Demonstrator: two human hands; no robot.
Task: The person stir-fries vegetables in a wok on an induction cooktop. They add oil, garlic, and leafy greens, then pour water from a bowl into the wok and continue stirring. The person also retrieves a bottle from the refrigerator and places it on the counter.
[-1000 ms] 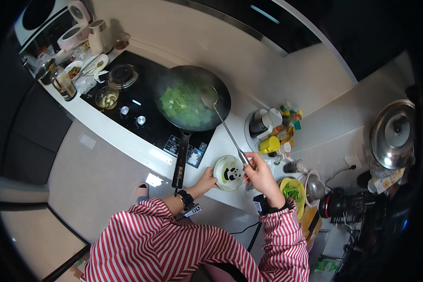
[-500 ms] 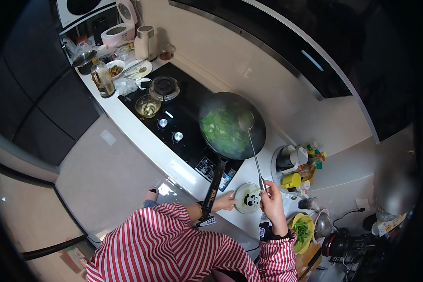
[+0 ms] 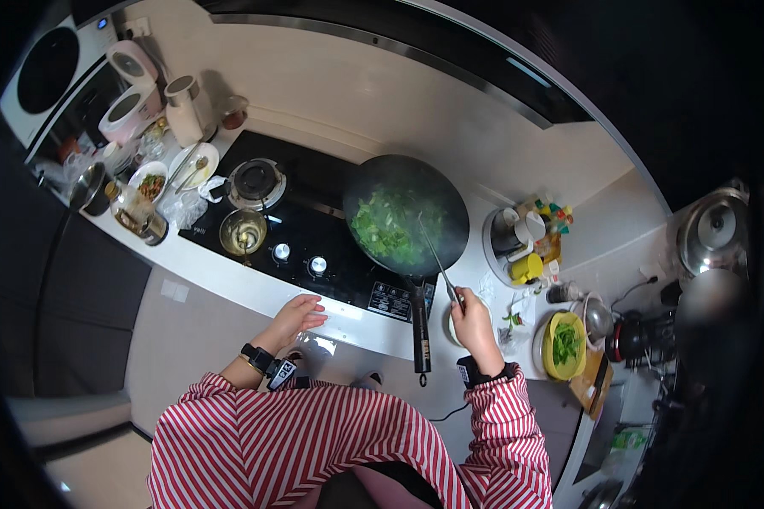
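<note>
My right hand (image 3: 472,322) is closed round the handle of a metal ladle (image 3: 440,265). The ladle slants into a black wok (image 3: 457,212), its head down among chopped leafy greens (image 3: 390,222) under a little steam. Toward me juts the wok's black handle (image 3: 421,327), which neither hand touches. Over the counter's front edge, left of that handle, my left hand (image 3: 299,317) holds nothing, its fingers stretched out and slightly bent. A pale plate (image 3: 455,329) on the counter is mostly hidden behind my right hand.
The wok stands on a black gas hob (image 3: 314,222), beside a glass bowl (image 3: 244,231) and a bare burner (image 3: 257,181). Far left are a sauce bottle (image 3: 136,214) and dishes. At right stand a condiment tray (image 3: 494,246) and a yellow basket (image 3: 552,363) with greens.
My left hand has moved left, away from the panda plate and the wok handle. My right hand keeps the ladle, whose head has sunk into the greens. The whole view has turned.
</note>
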